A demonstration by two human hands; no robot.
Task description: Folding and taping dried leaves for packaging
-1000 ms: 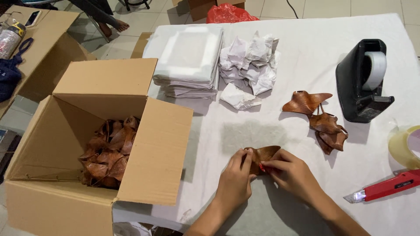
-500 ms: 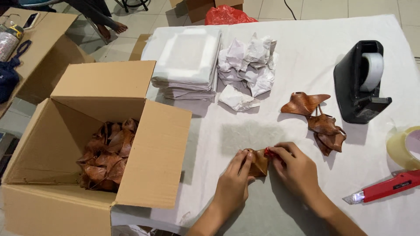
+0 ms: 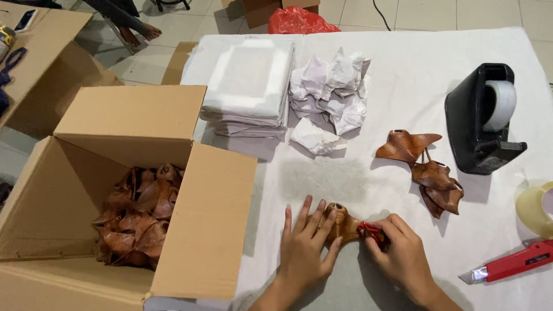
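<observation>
Both hands are down at the near edge of the tabletop [image 3: 415,75], working one brown carved wooden piece [image 3: 341,226] that lies flat on the white covering between them. My left hand [image 3: 305,247] is spread, fingers fanned out and pressing the wider end of the piece so it stays put. My right hand [image 3: 400,253] is curled with fingertips pinching something small and red [image 3: 370,231] at the narrow end. Can't tell if it's a band, a tie or a tag, it's mostly hidden under the fingers.

My read is I'm at the fiddly bit on this single piece, fastening or fixing that red thing, with packing not yet started for it. Two or three more of the same brown pieces [image 3: 423,167] wait further right, near the black tape dispenser [image 3: 481,121]. The open cardboard box [image 3: 132,196] on my left already holds a heap of them.

Next move probably needs the left hand holding firm while the right works the red bit, since the piece looks thin and pointy. Crumpled white paper [image 3: 331,92] and a stack of flat sheets [image 3: 247,86] sit further back, and a red utility knife [image 3: 510,265] lies at far right.
</observation>
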